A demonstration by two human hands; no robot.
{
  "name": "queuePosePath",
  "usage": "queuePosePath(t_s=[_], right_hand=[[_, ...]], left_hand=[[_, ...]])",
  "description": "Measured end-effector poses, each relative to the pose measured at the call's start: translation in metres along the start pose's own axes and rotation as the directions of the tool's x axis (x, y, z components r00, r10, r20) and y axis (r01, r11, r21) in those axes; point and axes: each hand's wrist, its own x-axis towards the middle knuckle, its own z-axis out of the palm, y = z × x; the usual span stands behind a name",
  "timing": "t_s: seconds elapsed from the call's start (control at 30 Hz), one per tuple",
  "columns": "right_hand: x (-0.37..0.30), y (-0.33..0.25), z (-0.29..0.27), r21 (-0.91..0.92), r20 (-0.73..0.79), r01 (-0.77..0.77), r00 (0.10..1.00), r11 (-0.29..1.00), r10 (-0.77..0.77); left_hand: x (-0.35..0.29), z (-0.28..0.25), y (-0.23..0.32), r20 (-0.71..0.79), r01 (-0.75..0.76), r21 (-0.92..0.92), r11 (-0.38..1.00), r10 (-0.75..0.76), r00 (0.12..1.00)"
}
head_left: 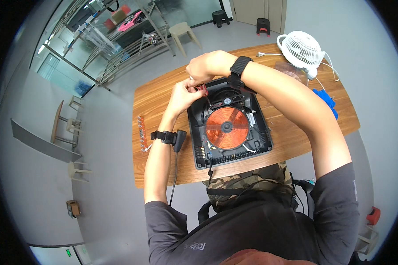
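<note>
An opened induction cooker's black housing [269, 143] lies on the table in front of me, with its round copper coil [219, 132] exposed. At the housing's far left corner my left hand [184, 96] has its fingers closed on a red-handled screwdriver [203, 89]. The tool's thin shaft slants down into the housing beside a small fan hub [227, 101]. Just above, my right hand [208, 66] is curled over the top of the tool, its fingertips against the left hand's. What those fingertips grip is partly hidden; they appear closed around the handle's upper end.
On the wooden table [163, 95], a red strip of small metal pieces [142, 134] lies at the left. A white fan [301, 49] with its cord stands at the far right, near a blue cloth [326, 102]. Beyond are stools [183, 32] and metal racking [119, 57].
</note>
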Motion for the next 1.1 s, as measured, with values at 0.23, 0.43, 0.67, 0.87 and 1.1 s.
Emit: queuePosePath(t_s=[0.23, 0.43, 0.67, 0.87, 1.1], right_hand=[[-0.001, -0.004, 0.004, 0.009, -0.056, -0.063, 0.996, 0.998, 0.063], [-0.007, -0.002, 0.01, 0.024, -0.071, 0.027, 0.997, 0.999, -0.025], [-0.007, 0.001, 0.015, -0.004, -0.158, 0.029, 0.987, 1.0, -0.03], [-0.006, -0.005, 0.016, -0.067, -0.242, -0.004, 0.97, 0.998, -0.013], [-0.002, 0.004, 0.021, 0.01, -0.179, 0.042, 0.983, 0.999, -0.039]], left_hand=[[-0.004, 0.015, 0.0, -0.154, -0.067, -0.128, 0.99, 0.047, 0.987], [0.0, 0.018, -0.024, -0.207, -0.076, -0.27, 0.96, 0.02, 0.978], [0.007, 0.011, -0.01, 0.017, -0.116, -0.307, 0.945, 0.128, 0.992], [-0.004, 0.011, 0.011, -0.08, -0.111, -0.149, 0.983, 0.1, 0.992], [-0.002, 0.005, 0.01, -0.09, 0.021, -0.053, 0.998, -0.025, 0.996]])
